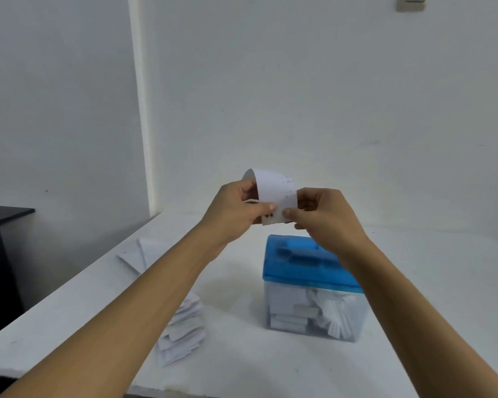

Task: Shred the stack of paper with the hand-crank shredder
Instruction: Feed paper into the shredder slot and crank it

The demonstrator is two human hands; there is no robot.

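So the slip of paper (pixel 275 193) is up in the air, held over the shredder (pixel 305 262) and not touching it. It's bowed over at the top into a loop, with a bit of faint print on the outer face. The left hand (pixel 236 211) pinches the near left edge between thumb and fingers, and the right hand (pixel 325 216) pinches the right edge the same way, thumbs almost meeting at the bottom.

My read is it's being folded or straightened before it goes into the slot. If you're doing this step, I'd get the leading edge flat and square to the slot, because a curled edge tends to catch or feed crooked. One slip at a time also seems safer with these little crank units.

The shredder has a blue lid. There's a darker shape on top that could be the slot or the crank, but it's too blurry to call. The clear bin (pixel 299 311) underneath already looks pretty full of white strips, so it may need emptying soon.

The stack of paper (pixel 184 328) is left of the shredder on the white table (pixel 442 268), fanned out messily and partly hidden by the left forearm. There's a black cabinet (pixel 1 254) at the far left.
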